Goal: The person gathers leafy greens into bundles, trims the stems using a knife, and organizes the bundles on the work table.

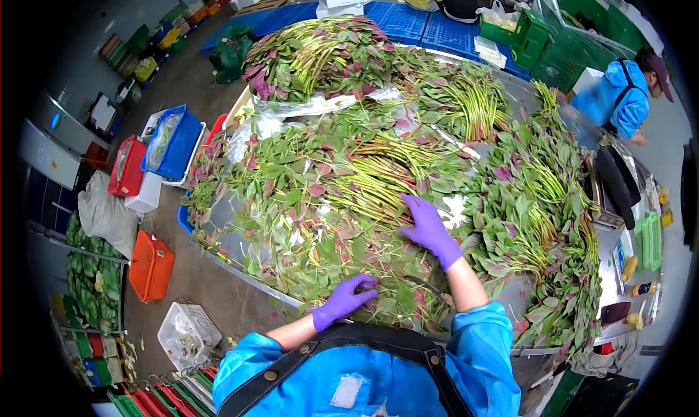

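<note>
Under the tips of the right hand (pixel 431 231), at the near end of a loose pile of green and reddish stalks (pixel 375 180), the purple-gloved fingers reach forward with the thumb held apart from them, a gap between. The stalks lie ahead and slightly to the left of these fingers, leaves mixed in among them. Nearer the body, the left hand (pixel 346 300), also gloved in purple, is low over loose leaves (pixel 320 253) by the near edge of the table (pixel 517 293). Its fingers are bent and point towards the right; whether they pinch a leaf cannot be told. Between the hands, just beside the right wrist, a thin dark curved object (pixel 424 283) is partly hidden in the leaves.

Beyond the right fingers are crumpled clear plastic (pixel 291 111), a big leafy heap (pixel 317 56) and a bundle (pixel 477 111) with pale green stems facing the hands. To their right, a long row of leafy bunches (pixel 542 198) runs along the table. Well apart, on the floor left of the left fingers, are an orange basket (pixel 151 266) and a white basket (pixel 189 329).
</note>
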Motion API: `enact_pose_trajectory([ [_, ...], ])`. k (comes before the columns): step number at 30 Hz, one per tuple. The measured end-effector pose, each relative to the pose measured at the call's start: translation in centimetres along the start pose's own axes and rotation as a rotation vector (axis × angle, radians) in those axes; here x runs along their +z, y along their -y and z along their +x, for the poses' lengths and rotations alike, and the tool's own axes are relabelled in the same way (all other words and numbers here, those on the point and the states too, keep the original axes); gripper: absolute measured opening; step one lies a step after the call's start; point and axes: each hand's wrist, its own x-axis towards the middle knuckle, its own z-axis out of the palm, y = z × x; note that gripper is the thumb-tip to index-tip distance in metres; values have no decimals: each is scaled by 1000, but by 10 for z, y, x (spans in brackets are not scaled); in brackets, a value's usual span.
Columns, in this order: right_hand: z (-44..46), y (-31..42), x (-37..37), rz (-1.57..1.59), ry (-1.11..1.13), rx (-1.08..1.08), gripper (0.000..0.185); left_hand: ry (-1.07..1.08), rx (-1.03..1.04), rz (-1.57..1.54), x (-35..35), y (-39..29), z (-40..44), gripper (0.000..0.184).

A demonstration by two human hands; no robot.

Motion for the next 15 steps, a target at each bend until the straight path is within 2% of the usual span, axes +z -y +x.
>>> enact_pose_trajectory([
  [2, 25, 7, 22, -219, 19, 58, 91, -44, 17, -32, -10, 4, -3, 35],
  [3, 36, 12, 30, -222, 21, 54, 91, -67, 39, -30, -17, 7, -3, 35],
  [5, 53, 21, 43, -231, 132, 28, 104, -97, 61, -37, -30, 13, -3, 35],
  [9, 80, 11, 74, -338, 119, 104, 113, -122, -14, -136, -53, 13, -2, 36],
  [12, 96, -8, 80, -224, 113, 205, 111, -121, -52, -157, -62, 18, 1, 36],
  [14, 94, -4, 85, -274, 128, 213, 108, -114, -68, -174, -66, 19, 5, 36],
  [15, 89, -4, 95, -405, 134, 170, 108, -121, -76, -170, -66, 12, 5, 34],
])
